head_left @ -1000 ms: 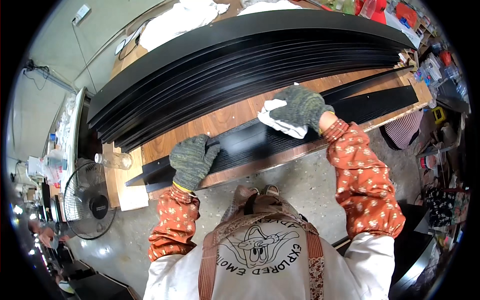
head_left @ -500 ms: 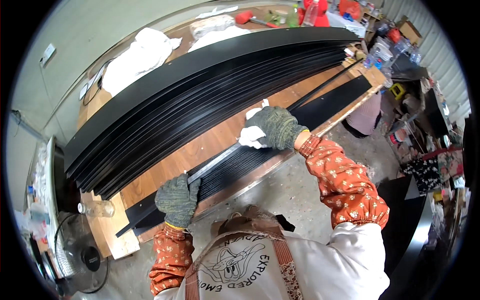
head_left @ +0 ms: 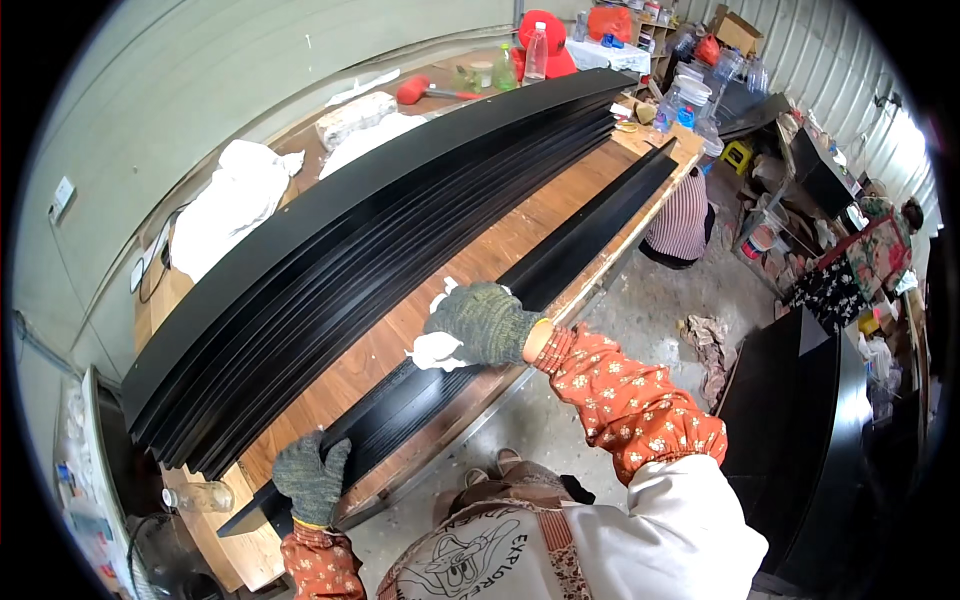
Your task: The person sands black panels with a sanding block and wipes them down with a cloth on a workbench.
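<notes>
My left hand (head_left: pixel 311 479), in a dark grey-green knitted glove, grips the near left end of a long narrow black panel (head_left: pixel 385 408). On the same panel, about its middle, lies my right hand (head_left: pixel 480 325) in a matching glove. A white cloth (head_left: pixel 436 348) is bunched in the right hand's fingers and pressed to the panel. Beneath the panel, along the table's near edge, are more black strips with fine parallel lines (head_left: pixel 425 402). Beyond my hands a large stack of long black panels (head_left: pixel 390 225) spans the table.
The wooden table (head_left: pixel 400 318) carries white cloths (head_left: pixel 235 195), a red mallet (head_left: pixel 415 90) and bottles (head_left: pixel 536 52) at the back. A clear jar (head_left: pixel 200 496) stands at the left corner. A striped stool (head_left: pixel 680 222) is right of the table; large black panels (head_left: pixel 785 440) stand at lower right.
The black panel between my hands has tilted, so its broad face shows instead of a narrow shiny edge. Both hands appear lower and further left, as the whole view has shifted.
</notes>
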The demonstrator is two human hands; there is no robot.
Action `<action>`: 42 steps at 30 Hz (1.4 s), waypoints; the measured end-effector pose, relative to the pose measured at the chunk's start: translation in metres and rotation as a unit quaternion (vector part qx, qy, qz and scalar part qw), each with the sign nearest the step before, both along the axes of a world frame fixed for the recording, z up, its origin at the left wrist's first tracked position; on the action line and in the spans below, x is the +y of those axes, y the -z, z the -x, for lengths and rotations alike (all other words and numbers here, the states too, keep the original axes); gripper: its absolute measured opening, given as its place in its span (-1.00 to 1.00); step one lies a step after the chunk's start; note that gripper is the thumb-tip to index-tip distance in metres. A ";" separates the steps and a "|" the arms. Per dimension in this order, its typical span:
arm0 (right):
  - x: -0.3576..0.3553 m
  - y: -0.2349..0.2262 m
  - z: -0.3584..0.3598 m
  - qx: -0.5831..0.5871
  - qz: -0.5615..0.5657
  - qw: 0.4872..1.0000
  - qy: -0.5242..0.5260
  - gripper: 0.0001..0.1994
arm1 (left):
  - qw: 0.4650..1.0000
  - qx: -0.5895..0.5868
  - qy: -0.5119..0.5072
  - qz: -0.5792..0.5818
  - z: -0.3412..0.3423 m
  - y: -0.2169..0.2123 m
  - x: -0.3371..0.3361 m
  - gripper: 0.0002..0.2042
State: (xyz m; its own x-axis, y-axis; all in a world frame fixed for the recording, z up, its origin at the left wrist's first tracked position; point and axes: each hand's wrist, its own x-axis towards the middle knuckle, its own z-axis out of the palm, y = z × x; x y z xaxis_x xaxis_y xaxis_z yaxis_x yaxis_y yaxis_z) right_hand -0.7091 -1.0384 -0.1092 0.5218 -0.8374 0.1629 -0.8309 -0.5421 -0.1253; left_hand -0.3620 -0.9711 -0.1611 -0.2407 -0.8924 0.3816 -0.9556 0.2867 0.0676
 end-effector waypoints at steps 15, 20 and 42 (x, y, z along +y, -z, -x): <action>-0.023 0.008 0.125 -0.036 0.126 0.985 0.115 -0.73 | 0.999 -0.014 0.030 0.035 0.006 -0.004 -0.010 -0.58; -0.044 0.020 0.237 0.034 0.196 0.956 0.214 -0.72 | 1.000 -0.018 0.023 0.003 0.014 0.000 -0.017 -0.55; -0.133 0.075 0.696 0.031 0.210 0.931 0.298 -0.45 | 0.994 -0.094 0.059 -0.007 0.288 -0.013 -0.083 -0.50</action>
